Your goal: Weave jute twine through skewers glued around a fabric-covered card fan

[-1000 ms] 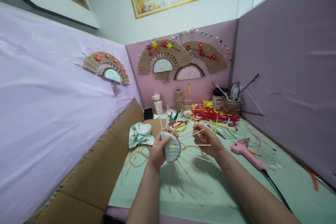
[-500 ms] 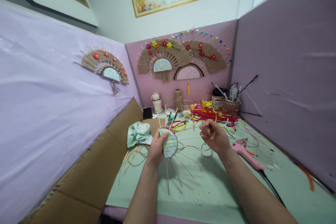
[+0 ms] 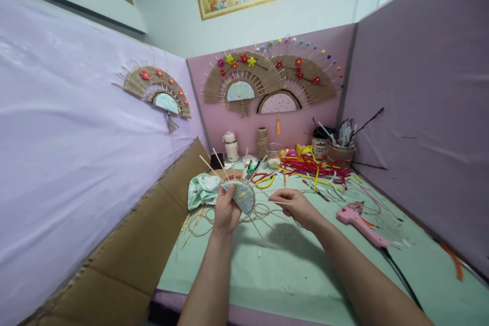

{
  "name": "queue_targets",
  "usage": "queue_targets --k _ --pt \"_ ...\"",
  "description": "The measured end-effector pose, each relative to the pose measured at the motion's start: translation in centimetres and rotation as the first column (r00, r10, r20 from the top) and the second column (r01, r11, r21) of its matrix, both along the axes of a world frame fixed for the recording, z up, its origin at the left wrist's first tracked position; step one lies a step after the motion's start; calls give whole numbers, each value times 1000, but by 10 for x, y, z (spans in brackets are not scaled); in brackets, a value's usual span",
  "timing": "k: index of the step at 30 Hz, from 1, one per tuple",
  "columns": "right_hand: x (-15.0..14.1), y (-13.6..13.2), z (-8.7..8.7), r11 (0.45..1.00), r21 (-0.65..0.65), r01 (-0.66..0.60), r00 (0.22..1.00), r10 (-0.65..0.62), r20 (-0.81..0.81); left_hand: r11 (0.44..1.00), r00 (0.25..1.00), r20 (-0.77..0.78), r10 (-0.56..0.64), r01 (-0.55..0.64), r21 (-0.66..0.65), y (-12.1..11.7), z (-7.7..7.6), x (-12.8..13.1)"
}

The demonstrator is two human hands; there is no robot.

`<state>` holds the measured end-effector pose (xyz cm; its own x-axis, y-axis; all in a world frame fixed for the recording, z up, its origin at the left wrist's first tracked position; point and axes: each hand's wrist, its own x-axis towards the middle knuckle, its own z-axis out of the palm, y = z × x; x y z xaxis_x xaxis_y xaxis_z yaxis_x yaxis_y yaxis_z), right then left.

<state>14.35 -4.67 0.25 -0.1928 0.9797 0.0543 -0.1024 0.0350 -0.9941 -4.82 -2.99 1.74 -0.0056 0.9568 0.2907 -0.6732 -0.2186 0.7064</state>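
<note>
My left hand (image 3: 226, 209) grips a half-round fan base (image 3: 242, 194), covered in pale blue-green patterned fabric, thumb on its front and fingers behind. Several thin wooden sticks (image 3: 209, 167) fan out from its curved edge. To the right, my right hand (image 3: 296, 207) has its fingers pinched together, with one stick's tip crossing in front of them. What is between those fingertips is too small to make out. Loops of thin twine (image 3: 263, 210) lie on the table behind and below the fan base, close to both hands.
A crumpled green cloth (image 3: 202, 189) and loose sticks (image 3: 193, 222) lie left, beside a cardboard wall (image 3: 126, 249). A pink glue gun (image 3: 362, 225) with a black cord rests right. Red pipe cleaners (image 3: 311, 167), pliers (image 3: 267, 179) and a twine spool (image 3: 262, 141) are behind.
My right hand has come left and slightly down, closer to the fan base. My left hand has tilted the fan base, so its sticks point more up and left. The view has shifted slightly.
</note>
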Motion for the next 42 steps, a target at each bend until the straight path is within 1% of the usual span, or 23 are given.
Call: queue_targets --k 3,6,12,17,20,22,24,25,26,27,28,29,30,31,32,34,36,37,39,42 --pt "-1 -5 2 990 2 -144 981 142 132 1000 999 38 -15 14 3 0 -1 0" --pt "1 -7 3 964 14 -266 947 259 188 999 998 42 -54 54 -6 -2 -1 1" --pt "3 -10 1 911 19 -413 892 400 208 989 988 46 -147 149 -27 -7 -2 2" --pt "1 -10 -1 866 -11 -501 849 493 190 975 967 142 -211 219 -47 -9 -1 1" --pt "3 -11 2 829 5 -559 804 541 247 961 947 195 -256 270 -54 -9 -1 -1" --pt "5 -12 5 819 39 -573 791 540 287 954 938 206 -278 295 -54 -9 -1 -3" --pt "5 -12 6 826 62 -560 804 524 280 950 934 212 -288 306 -56 -8 -3 -3" --pt "5 -11 5 844 69 -533 828 503 248 950 933 213 -289 307 -58 -7 -3 -3" --pt "4 -9 3 873 73 -483 866 463 189 951 934 216 -285 304 -60 -7 -4 -3" --pt "4 -6 1 911 68 -408 911 401 97 953 935 221 -278 298 -62 -6 -4 -3" --pt "3 -2 -2 950 49 -310 950 311 -24 954 934 232 -270 292 -63 -4 -5 -4" --pt "3 2 -5 978 9 -208 964 207 -168 956 932 248 -264 288 -64 -3 -5 -5" --pt "4 6 -7 991 -51 -126 943 103 -316 956 927 269 -262 288 -62 -2 -5 -5" --pt "6 10 -8 990 -118 -76 898 16 -440 954 919 290 -266 295 -58 -2 -4 -6" --pt "8 13 -8 982 -178 -62 843 -44 -537 951 911 307 -274 304 -52 -1 -4 -7" --pt "13 17 -6 967 -246 -71 743 -113 -660 946 899 325 -292 321 -39 0 -4 -9" --pt "17 19 -3 961 -262 -86 677 -137 -724 946 896 334 -292 322 -37 1 -4 -9" --pt "18 19 -1 960 -265 -89 656 -144 -741 947 896 340 -286 319 -44 1 -3 -9" --pt "19 18 0 959 -268 -92 631 -152 -761 946 896 350 -275 317 -69 1 -3 -8" --pt "17 18 -1 960 -268 -84 621 -160 -767 941 891 365 -269 324 -100 3 -3 -8"
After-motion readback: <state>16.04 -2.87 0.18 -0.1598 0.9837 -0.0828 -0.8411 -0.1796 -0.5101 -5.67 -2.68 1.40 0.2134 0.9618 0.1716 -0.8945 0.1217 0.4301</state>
